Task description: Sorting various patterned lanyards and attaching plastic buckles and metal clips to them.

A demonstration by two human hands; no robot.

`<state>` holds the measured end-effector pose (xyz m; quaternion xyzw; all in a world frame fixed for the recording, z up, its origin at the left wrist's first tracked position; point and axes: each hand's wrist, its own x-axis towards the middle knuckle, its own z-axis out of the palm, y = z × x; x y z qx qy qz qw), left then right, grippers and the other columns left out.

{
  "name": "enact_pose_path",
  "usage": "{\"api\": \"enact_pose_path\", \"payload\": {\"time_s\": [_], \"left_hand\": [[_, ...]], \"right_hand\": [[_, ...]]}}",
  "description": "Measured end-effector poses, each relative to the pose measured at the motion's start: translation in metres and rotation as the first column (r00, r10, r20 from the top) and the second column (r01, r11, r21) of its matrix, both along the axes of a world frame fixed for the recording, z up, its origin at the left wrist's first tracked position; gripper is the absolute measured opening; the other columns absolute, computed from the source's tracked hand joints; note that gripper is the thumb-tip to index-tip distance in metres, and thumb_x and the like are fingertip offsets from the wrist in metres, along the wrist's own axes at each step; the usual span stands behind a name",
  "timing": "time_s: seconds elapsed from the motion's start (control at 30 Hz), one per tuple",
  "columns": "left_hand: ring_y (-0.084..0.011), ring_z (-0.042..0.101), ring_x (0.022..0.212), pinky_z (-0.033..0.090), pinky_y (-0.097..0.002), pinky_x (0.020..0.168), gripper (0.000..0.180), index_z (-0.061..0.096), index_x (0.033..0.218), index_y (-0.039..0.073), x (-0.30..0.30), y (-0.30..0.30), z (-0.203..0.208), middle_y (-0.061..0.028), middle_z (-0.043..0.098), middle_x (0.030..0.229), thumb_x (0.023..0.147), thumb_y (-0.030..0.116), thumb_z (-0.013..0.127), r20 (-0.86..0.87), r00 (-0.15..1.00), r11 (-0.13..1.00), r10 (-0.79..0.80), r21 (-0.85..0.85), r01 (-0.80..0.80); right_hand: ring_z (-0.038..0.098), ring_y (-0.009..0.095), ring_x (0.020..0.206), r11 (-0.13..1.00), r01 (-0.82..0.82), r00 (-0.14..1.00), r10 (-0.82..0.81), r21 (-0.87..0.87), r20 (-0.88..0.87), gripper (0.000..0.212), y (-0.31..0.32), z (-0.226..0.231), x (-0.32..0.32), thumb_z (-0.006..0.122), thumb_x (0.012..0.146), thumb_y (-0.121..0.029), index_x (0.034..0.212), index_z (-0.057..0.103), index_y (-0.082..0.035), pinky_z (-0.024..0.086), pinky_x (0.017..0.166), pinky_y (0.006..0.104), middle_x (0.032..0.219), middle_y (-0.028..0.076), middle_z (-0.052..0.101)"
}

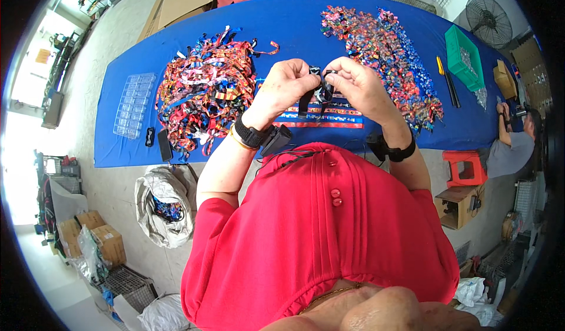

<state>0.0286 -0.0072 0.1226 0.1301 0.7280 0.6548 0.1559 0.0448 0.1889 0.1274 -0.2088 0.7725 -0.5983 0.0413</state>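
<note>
My left hand (282, 90) and my right hand (360, 88) are raised close together over the middle of the table. Each pinches a part of a black patterned ribbon (321, 92), whose loose ends hang down between them. Exactly how it is looped is too small to make out. Below the hands, several printed ribbon strips (329, 120) in blue, orange and red lie side by side. A big tangled heap of colourful ribbons (206, 90) lies left of my left hand. Beyond my right hand spreads a heap of small bunched ribbon pieces (382, 54).
A blue cloth covers the table (288, 31). Left lie a clear compartment tray (134, 106) and a phone-like black object (164, 145). At right are a yellow-and-black tool (448, 82), a green crate (464, 59) and a fan (488, 20). Another person (514, 145) sits by a red stool (464, 168).
</note>
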Motion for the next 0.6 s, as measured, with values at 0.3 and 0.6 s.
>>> {"api": "enact_pose_path", "payload": {"time_s": [0.3,0.6], "left_hand": [[-0.0025,0.042,0.058,0.031,-0.0204,0.052,0.018,0.051,0.068,0.008,0.0,0.0,0.004,0.0061,0.049,0.063,0.079,0.011,0.064,0.004,0.999,0.995,-0.032,-0.099,0.032],[-0.002,0.043,0.06,0.034,-0.0199,0.053,0.015,0.053,0.071,0.007,0.001,-0.003,0.007,0.006,0.05,0.065,0.08,0.012,0.064,-0.007,0.997,0.986,-0.075,-0.152,0.073]], "right_hand": [[0.052,0.003,0.074,0.999,-0.021,0.999,0.02,0.048,0.035,0.01,0.0,0.009,0.002,0.055,0.09,-0.007,0.096,0.057,0.0,0.044,0.064,0.0191,0.082,-0.001,0.059],[0.054,0.005,0.073,0.997,-0.066,0.997,0.064,0.041,0.048,0.013,-0.001,0.018,0.003,0.056,0.089,-0.008,0.097,0.059,0.002,0.046,0.064,0.0206,0.081,0.002,0.061]]}}
